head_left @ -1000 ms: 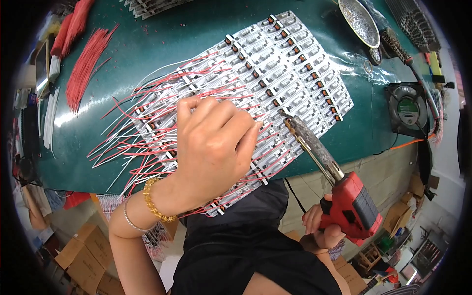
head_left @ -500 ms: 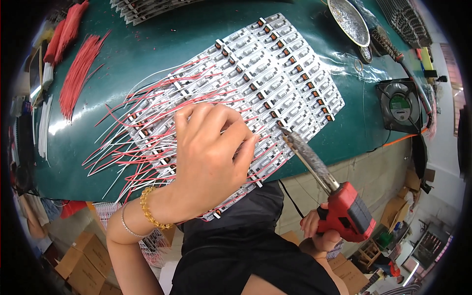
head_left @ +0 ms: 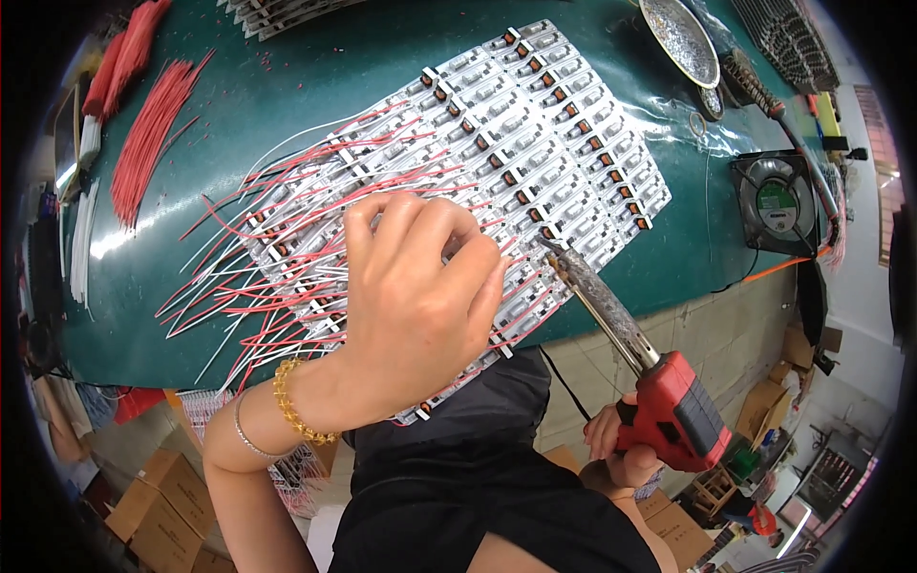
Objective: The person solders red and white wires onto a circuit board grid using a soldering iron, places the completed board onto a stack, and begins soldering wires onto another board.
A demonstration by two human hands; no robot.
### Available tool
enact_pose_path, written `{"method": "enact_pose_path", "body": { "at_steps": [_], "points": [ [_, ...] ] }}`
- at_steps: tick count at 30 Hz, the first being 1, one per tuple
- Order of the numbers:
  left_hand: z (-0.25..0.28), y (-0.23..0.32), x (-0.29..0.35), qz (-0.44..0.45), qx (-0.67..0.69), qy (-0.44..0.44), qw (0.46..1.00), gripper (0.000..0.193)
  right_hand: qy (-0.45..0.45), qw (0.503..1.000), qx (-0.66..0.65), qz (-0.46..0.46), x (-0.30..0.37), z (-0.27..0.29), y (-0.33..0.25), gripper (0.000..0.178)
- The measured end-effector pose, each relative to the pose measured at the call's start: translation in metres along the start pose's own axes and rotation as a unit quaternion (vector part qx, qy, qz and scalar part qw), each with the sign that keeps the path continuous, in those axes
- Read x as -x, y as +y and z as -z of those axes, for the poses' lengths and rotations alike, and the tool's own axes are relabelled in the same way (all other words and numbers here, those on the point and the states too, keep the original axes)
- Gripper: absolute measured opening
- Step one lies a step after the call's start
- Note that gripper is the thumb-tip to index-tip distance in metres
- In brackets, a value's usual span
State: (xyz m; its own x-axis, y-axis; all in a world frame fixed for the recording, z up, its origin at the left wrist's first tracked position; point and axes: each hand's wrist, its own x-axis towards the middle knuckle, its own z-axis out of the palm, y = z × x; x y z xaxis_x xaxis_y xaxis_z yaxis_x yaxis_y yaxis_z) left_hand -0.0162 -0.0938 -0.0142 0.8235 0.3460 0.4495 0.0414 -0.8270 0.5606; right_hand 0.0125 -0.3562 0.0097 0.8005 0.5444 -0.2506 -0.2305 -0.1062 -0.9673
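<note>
A grid of small grey-white circuit boards (head_left: 535,158) lies tilted across the green table, with black-and-orange parts on it. Red and white wires (head_left: 244,296) fan out to the left from its left portion. Over these boards my left hand (head_left: 415,286) is closed, thumb and forefinger pressed together; its fingertips hide whatever they pinch. My right hand (head_left: 623,449) grips a red and black soldering gun (head_left: 673,411) below the table edge. The gun's dark tip reaches the boards just right of my left fingertips; whether it touches them I cannot tell.
Bundles of red wires (head_left: 153,138) and white wires (head_left: 83,244) lie at the left. On the right are a metal dish (head_left: 680,43), a soldering iron (head_left: 755,84) and a black fan (head_left: 776,205). More stacked boards (head_left: 277,14) sit at the far edge; cardboard boxes (head_left: 162,511) stand below.
The view has shifted slightly. The soldering gun's tip is a little higher and further left against the boards. Both hands keep their grip.
</note>
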Motion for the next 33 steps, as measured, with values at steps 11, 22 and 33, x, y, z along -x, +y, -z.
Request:
{"method": "enact_pose_path", "body": {
  "at_steps": [11,22,33],
  "points": [
    [-0.001,0.001,0.001,0.013,0.0,0.014,1.0,0.014,-0.004,1.0,-0.029,0.005,0.007,0.009,0.019,0.073],
    [-0.001,0.001,0.001,0.0,-0.015,-0.001,1.0,0.014,0.033,0.997,0.061,0.027,0.02,0.027,0.042,0.074],
    [-0.001,0.001,0.002,-0.006,-0.008,0.001,1.0,0.015,0.037,0.998,-0.051,0.003,0.01,0.009,0.031,0.083]
  ]
}}
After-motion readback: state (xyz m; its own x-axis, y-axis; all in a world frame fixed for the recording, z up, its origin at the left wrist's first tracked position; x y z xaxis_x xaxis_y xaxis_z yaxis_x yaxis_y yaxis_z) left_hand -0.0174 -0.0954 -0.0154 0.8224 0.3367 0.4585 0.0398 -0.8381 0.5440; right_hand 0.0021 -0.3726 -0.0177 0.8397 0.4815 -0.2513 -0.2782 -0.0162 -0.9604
